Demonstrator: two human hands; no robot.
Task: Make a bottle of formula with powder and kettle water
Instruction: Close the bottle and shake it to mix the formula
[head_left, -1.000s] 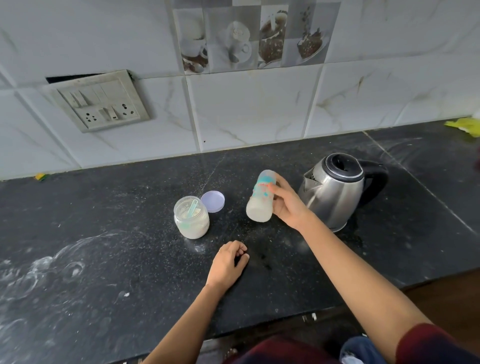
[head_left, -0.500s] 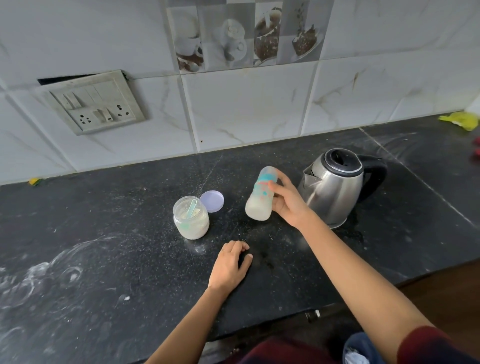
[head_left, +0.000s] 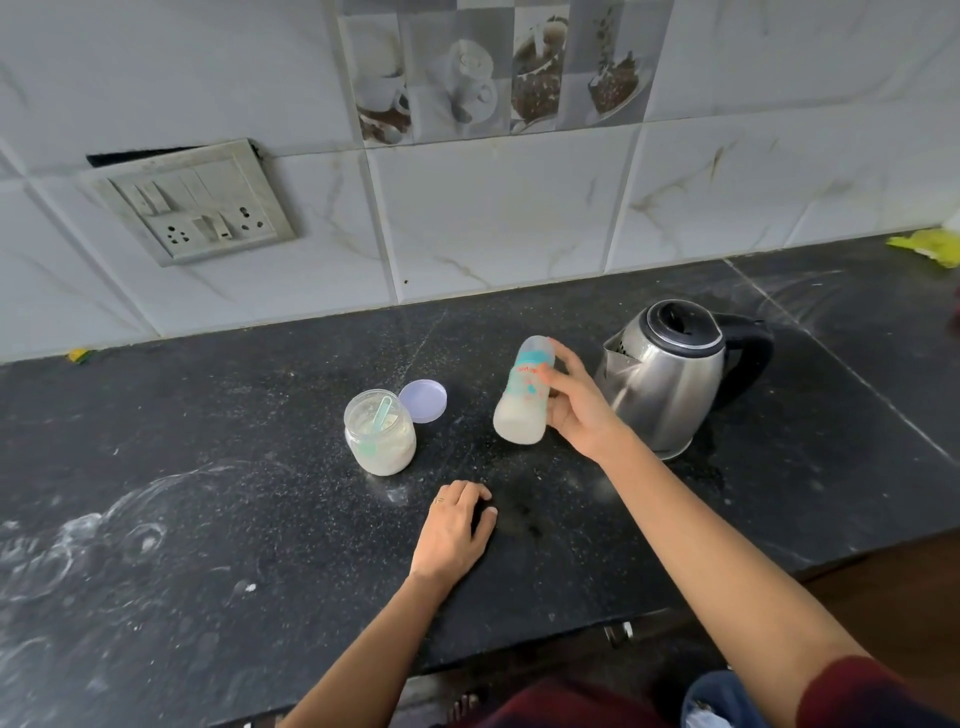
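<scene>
My right hand (head_left: 574, 408) grips a clear baby bottle (head_left: 523, 400) with teal print, holding it just above the black counter (head_left: 208, 519), slightly tilted; milky white liquid fills its lower part. A steel kettle (head_left: 670, 379) with a black lid and handle stands right behind that hand. To the left sits an open glass jar of white powder (head_left: 380, 439) with a teal scoop (head_left: 383, 413) inside, its lilac lid (head_left: 423, 401) lying beside it. My left hand (head_left: 454, 530) rests on the counter in front, fingers loosely curled, holding nothing.
A tiled wall with a switch and socket panel (head_left: 192, 202) rises behind the counter. Powder smears mark the counter's left part (head_left: 104, 540). A yellow cloth (head_left: 927, 247) lies at the far right. The counter's front edge runs close to my body.
The bottle stays in my right hand with only slight movement. My left hand has uncurled a little on the counter. The view has shifted slightly.
</scene>
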